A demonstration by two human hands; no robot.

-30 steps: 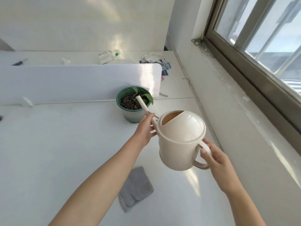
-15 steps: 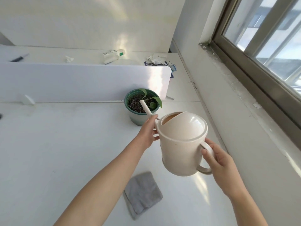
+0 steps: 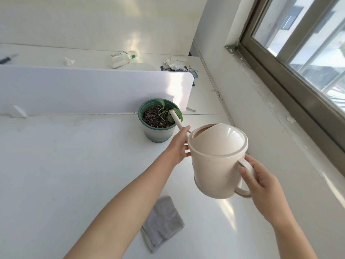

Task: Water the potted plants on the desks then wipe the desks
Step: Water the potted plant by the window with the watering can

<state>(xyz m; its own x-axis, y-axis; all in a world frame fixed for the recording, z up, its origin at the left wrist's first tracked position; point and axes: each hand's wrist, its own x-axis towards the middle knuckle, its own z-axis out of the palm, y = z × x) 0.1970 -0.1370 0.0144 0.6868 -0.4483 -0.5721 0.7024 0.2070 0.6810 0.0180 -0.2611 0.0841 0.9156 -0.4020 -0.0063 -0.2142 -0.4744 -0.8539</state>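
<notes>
A cream watering can [image 3: 216, 161] hangs tilted over the white desk [image 3: 74, 165]. My right hand [image 3: 261, 186] grips its handle. My left hand [image 3: 179, 144] holds the base of the long spout, fingers curled round it. The spout's tip reaches over the soil of a small green-leaved plant in a green pot [image 3: 158, 135], which stands against the white divider panel [image 3: 89, 90]. A folded grey cloth [image 3: 161, 223] lies on the desk below the can.
Behind the divider a second desk carries a white bottle [image 3: 122, 58] lying on its side, crumpled tissue [image 3: 173, 62] and a dark pen [image 3: 8, 58]. A wall and a window sill [image 3: 276, 101] run along the right.
The view has shifted so the pot and can sit further right and lower. The spout tip has stayed over the pot's soil, and both hands keep their hold.
</notes>
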